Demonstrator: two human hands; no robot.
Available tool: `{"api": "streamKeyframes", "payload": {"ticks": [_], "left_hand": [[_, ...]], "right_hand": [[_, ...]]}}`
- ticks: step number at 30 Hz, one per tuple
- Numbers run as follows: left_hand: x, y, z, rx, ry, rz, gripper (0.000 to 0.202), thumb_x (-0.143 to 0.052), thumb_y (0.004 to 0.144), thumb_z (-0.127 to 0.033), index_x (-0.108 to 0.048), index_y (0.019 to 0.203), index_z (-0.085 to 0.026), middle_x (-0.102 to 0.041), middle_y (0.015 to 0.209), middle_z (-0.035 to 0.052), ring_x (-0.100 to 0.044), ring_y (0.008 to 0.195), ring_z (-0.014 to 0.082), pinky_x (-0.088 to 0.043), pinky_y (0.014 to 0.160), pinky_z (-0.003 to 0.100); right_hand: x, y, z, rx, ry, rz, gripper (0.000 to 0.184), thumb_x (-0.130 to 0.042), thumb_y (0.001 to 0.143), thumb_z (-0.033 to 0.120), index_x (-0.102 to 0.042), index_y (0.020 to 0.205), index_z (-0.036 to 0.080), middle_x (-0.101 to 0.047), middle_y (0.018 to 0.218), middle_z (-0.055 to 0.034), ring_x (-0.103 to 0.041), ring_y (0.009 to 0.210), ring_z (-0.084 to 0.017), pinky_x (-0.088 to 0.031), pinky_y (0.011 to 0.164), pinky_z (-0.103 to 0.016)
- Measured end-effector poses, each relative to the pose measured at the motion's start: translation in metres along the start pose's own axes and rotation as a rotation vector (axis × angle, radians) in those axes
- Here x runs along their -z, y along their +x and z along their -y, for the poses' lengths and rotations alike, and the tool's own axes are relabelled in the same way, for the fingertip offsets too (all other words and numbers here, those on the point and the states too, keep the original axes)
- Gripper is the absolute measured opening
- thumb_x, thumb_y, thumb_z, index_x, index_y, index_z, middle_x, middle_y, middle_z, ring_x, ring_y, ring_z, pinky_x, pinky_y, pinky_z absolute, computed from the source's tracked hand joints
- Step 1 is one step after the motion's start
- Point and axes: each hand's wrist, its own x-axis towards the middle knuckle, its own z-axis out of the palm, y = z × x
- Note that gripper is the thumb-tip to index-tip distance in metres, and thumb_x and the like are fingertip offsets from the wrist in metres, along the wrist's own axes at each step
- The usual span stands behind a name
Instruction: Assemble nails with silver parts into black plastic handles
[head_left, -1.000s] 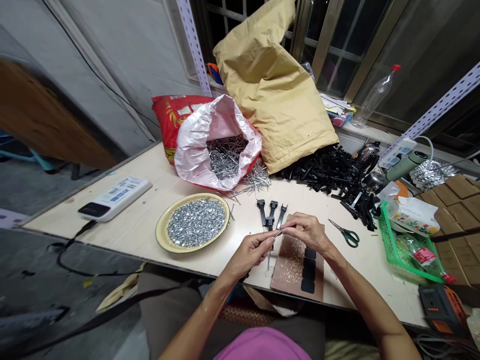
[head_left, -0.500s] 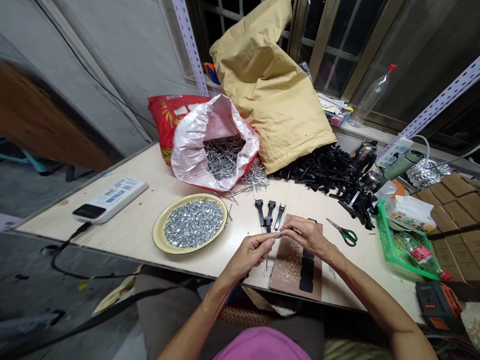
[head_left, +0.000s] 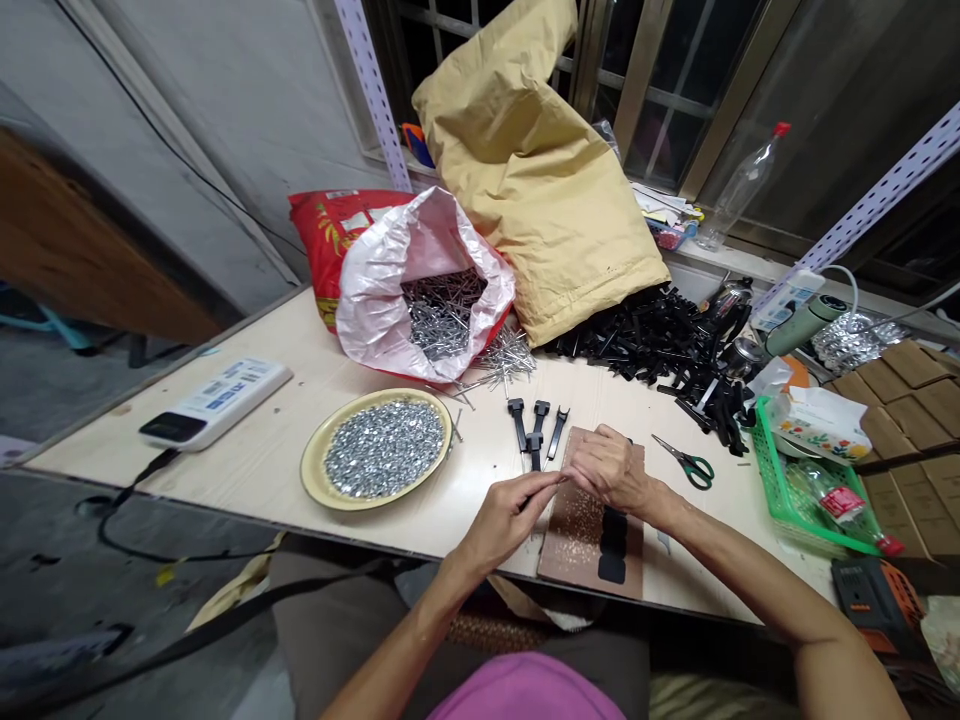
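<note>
My left hand [head_left: 510, 512] and my right hand [head_left: 609, 470] meet fingertip to fingertip over the left edge of a brown board [head_left: 566, 550]. Both are closed in a pinch, and the small thing between them is hidden by the fingers. A dark bit shows under the left fingers, too small to name. Black rounded-square pads [head_left: 613, 562] run in a column down the board, partly covered by my right hand. Just beyond my hands lie several black plastic pieces with wide heads [head_left: 517, 425], some with thin metal pins. Green-handled scissors [head_left: 699, 472] rest right of the board.
A yellowish dish [head_left: 313, 478] of small silver pieces stands left. Behind it, an open red bag [head_left: 315, 230] spills metal pins. A black pile of plastic parts [head_left: 637, 335] lies under a tan sack [head_left: 555, 210]. A green basket [head_left: 780, 500] and a white power bank-like device [head_left: 225, 400] flank the table.
My right hand has curled further over the fingertips of my left hand. The thin silver piece seen between them before is now hidden. The view has shifted slightly.
</note>
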Motion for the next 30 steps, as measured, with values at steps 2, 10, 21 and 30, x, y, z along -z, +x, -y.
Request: {"api": "streamKeyframes", "payload": {"ticks": [2, 10, 21, 30], "left_hand": [[-0.004, 0.000, 0.002, -0.045, 0.049, -0.044, 0.022, -0.058, 0.078, -0.031, -0.075, 0.084, -0.019, -0.068, 0.074, 0.0086, -0.062, 0.080, 0.0216, -0.047, 0.075, 0.031], [-0.004, 0.003, 0.003, 0.348, -0.328, 0.027, 0.052, -0.061, 0.072, -0.054, -0.068, 0.100, -0.011, -0.033, 0.048, -0.0088, -0.025, 0.040, 0.0044, -0.020, 0.037, 0.017], [-0.010, 0.000, -0.005, 0.381, -0.377, 0.113, 0.051, -0.064, 0.068, -0.054, -0.068, 0.094, -0.011, -0.031, 0.048, -0.0095, -0.021, 0.039, 0.0028, -0.015, 0.037, 0.017], [-0.022, 0.008, -0.007, 0.355, -0.604, -0.185, 0.032, -0.074, 0.060, -0.042, -0.072, 0.075, -0.014, -0.063, 0.077, 0.0038, -0.052, 0.058, 0.0083, -0.040, 0.050, 0.019]], "right_hand": [[-0.004, -0.001, 0.003, -0.168, 0.064, 0.056, 0.058, -0.021, 0.099, 0.038, -0.049, 0.053, 0.019, -0.045, 0.047, 0.0006, -0.035, 0.043, -0.011, -0.023, 0.050, -0.028], [0.026, 0.000, -0.001, -0.596, 0.366, 0.127, 0.048, -0.029, 0.095, 0.050, -0.067, 0.096, 0.021, -0.066, 0.083, -0.0036, -0.060, 0.071, -0.014, -0.042, 0.062, -0.025], [0.015, -0.003, 0.008, -0.192, 0.175, 0.063, 0.055, -0.022, 0.099, 0.043, -0.060, 0.070, 0.016, -0.062, 0.065, -0.0035, -0.054, 0.065, -0.013, -0.034, 0.068, -0.030], [0.025, -0.017, 0.017, -0.778, 0.540, -0.102, 0.050, -0.031, 0.093, 0.054, -0.056, 0.070, 0.017, -0.059, 0.069, -0.0022, -0.054, 0.064, -0.013, -0.040, 0.060, -0.026]]}}
